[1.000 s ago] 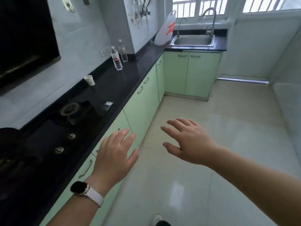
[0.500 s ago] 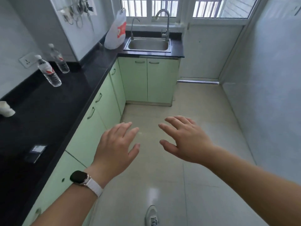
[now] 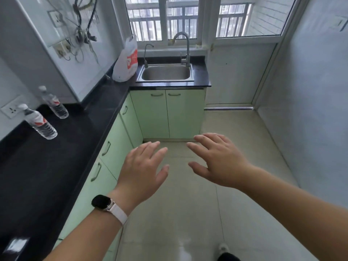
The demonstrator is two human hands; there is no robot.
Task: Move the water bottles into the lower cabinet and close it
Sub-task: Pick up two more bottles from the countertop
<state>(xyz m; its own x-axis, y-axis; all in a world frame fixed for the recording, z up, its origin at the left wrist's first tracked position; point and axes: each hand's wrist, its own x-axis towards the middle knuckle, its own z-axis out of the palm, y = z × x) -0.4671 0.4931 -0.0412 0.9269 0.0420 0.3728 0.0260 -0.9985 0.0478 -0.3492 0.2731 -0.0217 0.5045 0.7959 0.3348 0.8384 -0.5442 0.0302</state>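
Head view is showing left hand (image 3: 143, 170) and right hand (image 3: 220, 159) hovering, fingers (image 3: 152, 147) spreading wide, holding nothing. Near water bottle (image 3: 40, 124) and far water bottle (image 3: 55, 105) are standing on the black surface (image 3: 79, 144) (by the wall), lower cabinet (image 3: 120, 140) doors closed.

The black stone L-shaped countertop (image 3: 71, 140) runs along the left wall and turns along the far wall below the barred window (image 3: 180, 17). The nearer clear plastic water bottle (image 3: 40, 124) stands on the left run, in front of the white wall socket (image 3: 11, 110). The farther clear plastic water bottle (image 3: 54, 103) stands just behind it.

The stainless steel sink (image 3: 165, 72) is set in the far run. The curved metal tap (image 3: 187, 49) is behind it, and the white plastic bag (image 3: 126, 61) is at its left. Pale green cabinet doors (image 3: 114, 146) sit under both runs.

The left hand (image 3: 141, 172) and right hand (image 3: 220, 161) are side by side, apart, above the beige tiled floor (image 3: 188, 223).
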